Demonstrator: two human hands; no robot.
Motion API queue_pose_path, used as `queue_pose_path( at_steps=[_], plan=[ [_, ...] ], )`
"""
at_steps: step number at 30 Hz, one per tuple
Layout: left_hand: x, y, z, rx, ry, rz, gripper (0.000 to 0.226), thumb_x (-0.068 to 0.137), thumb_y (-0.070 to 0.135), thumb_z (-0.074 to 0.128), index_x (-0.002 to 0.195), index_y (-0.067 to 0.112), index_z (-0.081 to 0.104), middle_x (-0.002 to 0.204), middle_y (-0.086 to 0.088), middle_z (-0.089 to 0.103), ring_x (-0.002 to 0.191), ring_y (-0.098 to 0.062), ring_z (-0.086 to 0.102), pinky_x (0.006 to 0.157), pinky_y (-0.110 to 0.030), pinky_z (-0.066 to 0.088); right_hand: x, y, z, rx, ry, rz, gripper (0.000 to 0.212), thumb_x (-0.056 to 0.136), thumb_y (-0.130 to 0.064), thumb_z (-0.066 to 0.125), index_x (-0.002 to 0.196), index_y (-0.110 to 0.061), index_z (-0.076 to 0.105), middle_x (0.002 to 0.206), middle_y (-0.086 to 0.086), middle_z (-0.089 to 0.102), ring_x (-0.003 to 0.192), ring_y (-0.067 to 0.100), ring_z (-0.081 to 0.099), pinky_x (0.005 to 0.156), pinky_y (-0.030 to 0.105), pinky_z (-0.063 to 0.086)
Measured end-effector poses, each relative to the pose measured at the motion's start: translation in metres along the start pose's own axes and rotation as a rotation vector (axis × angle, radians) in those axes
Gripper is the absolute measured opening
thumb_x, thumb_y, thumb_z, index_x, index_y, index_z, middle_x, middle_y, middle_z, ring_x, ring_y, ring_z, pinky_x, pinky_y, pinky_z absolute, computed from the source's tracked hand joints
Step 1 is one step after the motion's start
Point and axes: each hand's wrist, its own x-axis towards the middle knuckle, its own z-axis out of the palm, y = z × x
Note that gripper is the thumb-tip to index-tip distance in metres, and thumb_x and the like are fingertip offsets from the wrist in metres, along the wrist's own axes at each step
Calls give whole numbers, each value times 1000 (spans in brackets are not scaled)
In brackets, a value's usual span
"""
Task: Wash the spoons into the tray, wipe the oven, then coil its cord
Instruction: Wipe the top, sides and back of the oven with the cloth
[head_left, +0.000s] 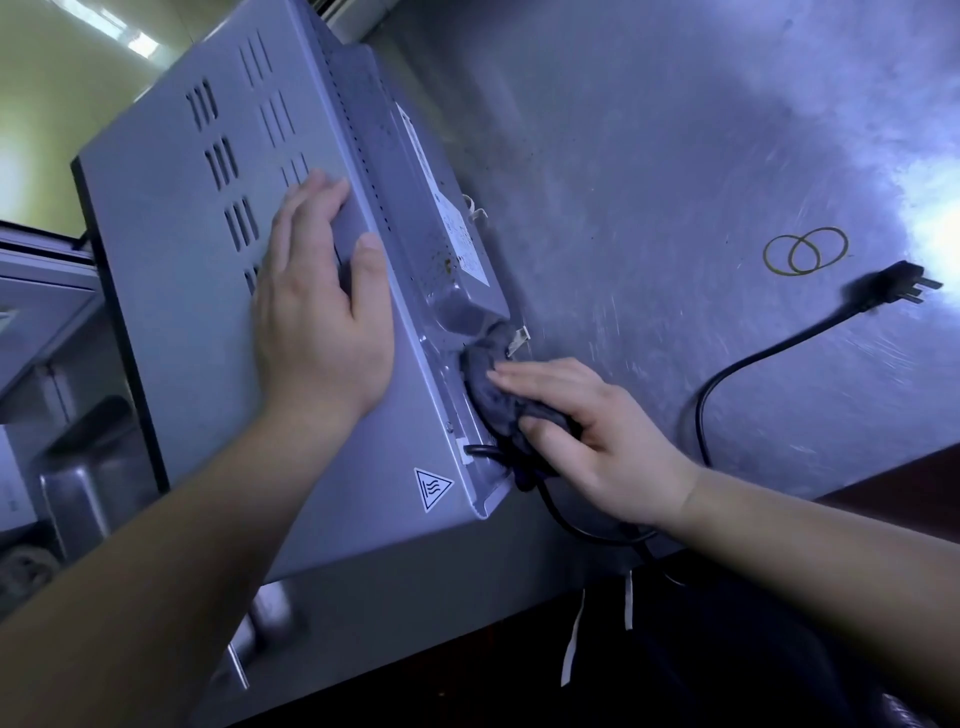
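Observation:
A grey metal oven (208, 322) stands on the steel counter (649, 156) with its vented top facing me. My left hand (322, 306) lies flat on that top near the rear edge, thumb over the edge. My right hand (597, 436) presses a dark grey cloth (493, 389) against the oven's back panel, fingers stretched over the cloth and thumb tucked under it. The black cord (737, 369) leaves the oven's lower back corner, loops off the counter's front edge and runs right to its plug (893, 288), lying loose on the counter.
Two thin rubber bands (805, 251) lie on the counter beyond the plug. Brown specks stain the oven's back panel (441, 260). A steel sink area with a metal container (83, 467) is at the lower left. The counter's front edge (857, 478) runs close to my right arm.

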Motion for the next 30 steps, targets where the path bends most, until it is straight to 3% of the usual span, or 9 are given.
queue_pose_path(
  at_steps=[6,9,12,14,16,20,23,26,30],
  plan=[
    [0,-1,0,3,-1,7,51,105,34,38,151,15,48,160,-1,43,151,-15,35,125,-33,26,-17,16,-15,-31,-132,112,42,91,1,62,129,-16,71,132,-7,67,128,9,58,113,31,42],
    [0,0,0,-4,-7,6,52,105,34,37,151,14,48,160,-2,43,151,-16,35,125,-35,26,-15,20,-27,-93,-182,188,37,91,2,63,121,-14,75,122,-9,72,117,5,64,104,27,46],
    [0,1,-1,-10,-10,0,53,104,36,36,151,14,48,161,-2,43,152,-17,35,125,-38,26,-10,9,-31,22,9,307,32,89,-10,59,111,-26,76,96,-30,71,93,-10,64,85,12,44],
    [0,2,-1,-9,-9,-5,54,104,36,35,151,15,48,161,-1,43,152,-17,34,125,-38,26,3,-7,-31,83,192,297,34,85,-19,55,109,-33,73,100,-30,71,98,-10,63,88,11,43],
    [-1,2,-1,-9,-6,-5,53,104,35,36,151,14,48,161,-1,43,152,-17,34,125,-37,26,23,-25,-30,158,271,223,35,85,-25,56,116,-30,72,111,-19,73,107,-3,65,96,19,46],
    [-1,2,-1,-13,0,1,49,106,30,38,151,13,49,160,-2,44,151,-17,35,125,-35,26,56,-55,-10,113,131,25,42,94,-20,62,135,-17,65,136,-5,66,127,5,57,111,24,40],
    [0,1,-1,-19,0,4,48,107,27,37,150,13,49,160,-3,44,151,-17,35,125,-36,25,51,-47,5,50,86,-58,44,95,-10,61,139,-14,61,145,-3,58,138,9,47,118,28,33],
    [0,2,0,-17,-3,2,47,107,27,36,151,13,49,161,-2,43,152,-17,35,126,-38,26,28,-21,3,40,75,5,42,96,-13,57,137,-22,62,140,-13,59,135,9,50,116,27,35],
    [-1,1,1,-16,-1,0,48,107,28,36,151,15,48,161,0,43,151,-15,34,126,-35,25,9,9,0,29,-29,231,41,96,-26,54,135,-27,64,133,-20,62,129,-3,53,112,16,36]
  ],
)
